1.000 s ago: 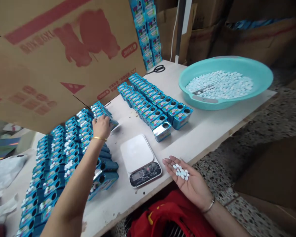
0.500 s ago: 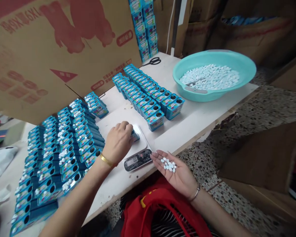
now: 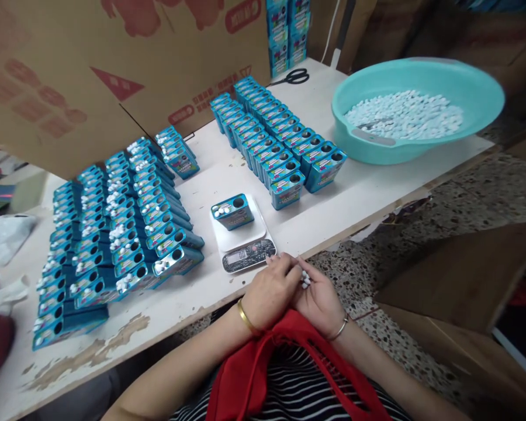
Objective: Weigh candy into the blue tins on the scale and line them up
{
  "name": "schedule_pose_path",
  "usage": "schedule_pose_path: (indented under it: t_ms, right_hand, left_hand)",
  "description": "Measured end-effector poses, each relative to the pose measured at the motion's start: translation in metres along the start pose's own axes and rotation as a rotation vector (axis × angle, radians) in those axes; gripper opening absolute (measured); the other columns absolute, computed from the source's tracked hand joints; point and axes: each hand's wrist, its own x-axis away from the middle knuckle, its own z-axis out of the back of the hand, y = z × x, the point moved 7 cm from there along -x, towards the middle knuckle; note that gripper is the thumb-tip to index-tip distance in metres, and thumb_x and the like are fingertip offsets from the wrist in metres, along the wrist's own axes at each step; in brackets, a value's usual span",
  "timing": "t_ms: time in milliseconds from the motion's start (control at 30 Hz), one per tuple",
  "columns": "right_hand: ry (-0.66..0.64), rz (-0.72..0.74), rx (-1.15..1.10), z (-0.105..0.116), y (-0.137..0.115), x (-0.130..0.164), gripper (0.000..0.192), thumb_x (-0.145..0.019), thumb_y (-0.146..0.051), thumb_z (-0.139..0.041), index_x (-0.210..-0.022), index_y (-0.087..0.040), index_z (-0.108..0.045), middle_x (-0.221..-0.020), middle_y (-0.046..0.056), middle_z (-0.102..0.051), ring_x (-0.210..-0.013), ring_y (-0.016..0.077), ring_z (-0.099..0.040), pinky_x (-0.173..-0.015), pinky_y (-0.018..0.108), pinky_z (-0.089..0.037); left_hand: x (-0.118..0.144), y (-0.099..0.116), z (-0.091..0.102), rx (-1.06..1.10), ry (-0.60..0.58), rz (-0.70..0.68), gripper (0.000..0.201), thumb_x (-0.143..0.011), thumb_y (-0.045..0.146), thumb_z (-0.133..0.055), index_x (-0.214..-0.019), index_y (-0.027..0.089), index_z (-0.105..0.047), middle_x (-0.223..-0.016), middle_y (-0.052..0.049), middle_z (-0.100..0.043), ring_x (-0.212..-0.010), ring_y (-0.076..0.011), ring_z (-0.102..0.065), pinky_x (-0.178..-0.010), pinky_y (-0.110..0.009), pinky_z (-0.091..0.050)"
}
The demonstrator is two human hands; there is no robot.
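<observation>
My left hand (image 3: 275,291), with a gold bangle, bends its fingers down into my right palm; its fingertips are hidden. Cupped beneath it, my right hand (image 3: 319,301) holds several small white candies (image 3: 305,279), partly covered by the left fingers. Just beyond both hands lies a kitchen scale (image 3: 248,255) with a white plate and a dark patterned panel. One blue tin (image 3: 233,213) stands on the plate, with a round opening at one end of its top and a few white candies at the other end.
Rows of blue tins (image 3: 127,234) with candies on top fill the table's left side. More tins (image 3: 284,181) stand beyond the scale. A turquoise basin (image 3: 386,151) of candies sits at right, near scissors (image 3: 296,76). A big cardboard box (image 3: 166,76) stands behind.
My left hand has let go of the tin on the scale and come back to my right palm. The right hand has closed somewhat around the candies. The view has shifted.
</observation>
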Motion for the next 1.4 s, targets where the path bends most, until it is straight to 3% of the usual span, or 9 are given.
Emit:
schedule_pose_path:
  t_ms: [367, 467, 600, 733, 867, 967, 1133, 1267, 1400]
  right_hand:
    - [0.099, 0.079, -0.019, -0.006, -0.002, -0.007, 0.038, -0.096, -0.013, -0.030, -0.080, -0.009, -0.065, -0.068, 0.005, -0.069, -0.060, 0.0076, -0.065, -0.058, 0.015, -0.054]
    - [0.075, 0.080, 0.006, -0.017, 0.000, -0.013, 0.038, -0.095, -0.014, -0.031, -0.078, -0.009, -0.064, -0.070, 0.006, -0.070, -0.065, 0.0104, -0.068, -0.066, 0.020, -0.057]
    - [-0.016, 0.076, 0.079, -0.037, 0.003, -0.023, 0.032, -0.094, -0.015, -0.034, -0.086, -0.007, -0.065, -0.091, 0.014, -0.072, -0.094, 0.0189, -0.068, -0.088, 0.033, -0.055]
    - [-0.053, 0.087, 0.098, -0.050, 0.001, -0.031, 0.028, -0.093, -0.016, -0.037, -0.089, -0.008, -0.064, -0.097, 0.013, -0.071, -0.105, 0.0203, -0.064, -0.094, 0.033, -0.051]
    - [-0.056, 0.097, 0.099, -0.056, -0.003, -0.033, 0.029, -0.094, -0.018, -0.036, -0.093, -0.008, -0.063, -0.102, 0.013, -0.070, -0.106, 0.0206, -0.063, -0.094, 0.033, -0.051]
    - [-0.082, 0.095, 0.089, -0.059, -0.004, -0.033, 0.032, -0.096, -0.023, -0.034, -0.096, -0.009, -0.063, -0.101, 0.012, -0.070, -0.100, 0.0183, -0.066, -0.090, 0.031, -0.053]
    - [-0.074, 0.041, 0.045, -0.055, 0.000, -0.031, 0.038, -0.098, -0.028, -0.031, -0.094, -0.012, -0.065, -0.083, 0.005, -0.072, -0.070, 0.0086, -0.067, -0.063, 0.017, -0.056]
    - [-0.002, 0.047, 0.067, -0.041, 0.000, -0.026, 0.038, -0.098, -0.028, -0.030, -0.102, -0.012, -0.064, -0.093, 0.007, -0.072, -0.088, 0.0124, -0.068, -0.079, 0.025, -0.056]
    - [0.013, 0.044, 0.064, -0.025, -0.002, -0.022, 0.031, -0.096, -0.021, -0.034, -0.099, -0.011, -0.064, -0.089, 0.007, -0.072, -0.086, 0.0125, -0.068, -0.079, 0.025, -0.056]
  left_hand:
    - [0.008, -0.014, 0.021, 0.269, 0.213, -0.006, 0.014, -0.090, 0.017, -0.044, -0.098, 0.016, -0.055, -0.097, -0.008, -0.059, -0.084, -0.0139, -0.057, -0.072, -0.025, -0.051]
    - [0.006, -0.036, 0.055, 0.357, 0.333, 0.050, 0.012, -0.090, 0.018, -0.047, -0.097, 0.017, -0.056, -0.089, -0.005, -0.058, -0.079, -0.0118, -0.056, -0.070, -0.023, -0.048]
    - [-0.003, -0.078, 0.114, 0.234, 0.583, 0.139, 0.005, -0.087, 0.018, -0.052, -0.088, 0.017, -0.056, -0.080, -0.001, -0.058, -0.071, -0.0099, -0.052, -0.067, -0.023, -0.044]
    - [-0.019, -0.113, 0.136, 0.092, 0.632, 0.192, 0.005, -0.085, 0.018, -0.054, -0.085, 0.016, -0.058, -0.077, -0.001, -0.057, -0.067, -0.0100, -0.050, -0.064, -0.024, -0.043]
    - [-0.024, -0.119, 0.130, 0.059, 0.539, 0.174, 0.013, -0.087, 0.023, -0.052, -0.093, 0.016, -0.061, -0.086, -0.004, -0.060, -0.079, -0.0137, -0.056, -0.072, -0.027, -0.046]
    - [-0.016, -0.099, 0.120, 0.102, 0.503, 0.129, 0.019, -0.090, 0.024, -0.047, -0.103, 0.018, -0.060, -0.096, -0.007, -0.060, -0.089, -0.0156, -0.057, -0.080, -0.031, -0.048]
    - [-0.008, -0.045, 0.060, 0.075, 0.184, -0.004, 0.026, -0.090, 0.026, -0.046, -0.113, 0.016, -0.054, -0.106, -0.010, -0.056, -0.094, -0.0188, -0.055, -0.080, -0.034, -0.050]
    - [-0.005, -0.032, 0.023, 0.006, 0.144, 0.061, 0.020, -0.092, 0.019, -0.038, -0.096, 0.013, -0.057, -0.095, -0.009, -0.056, -0.085, -0.0183, -0.054, -0.072, -0.031, -0.051]
    - [-0.005, -0.028, 0.014, 0.075, 0.142, 0.085, 0.019, -0.092, 0.019, -0.037, -0.098, 0.014, -0.054, -0.096, -0.009, -0.056, -0.084, -0.0173, -0.054, -0.071, -0.030, -0.051]
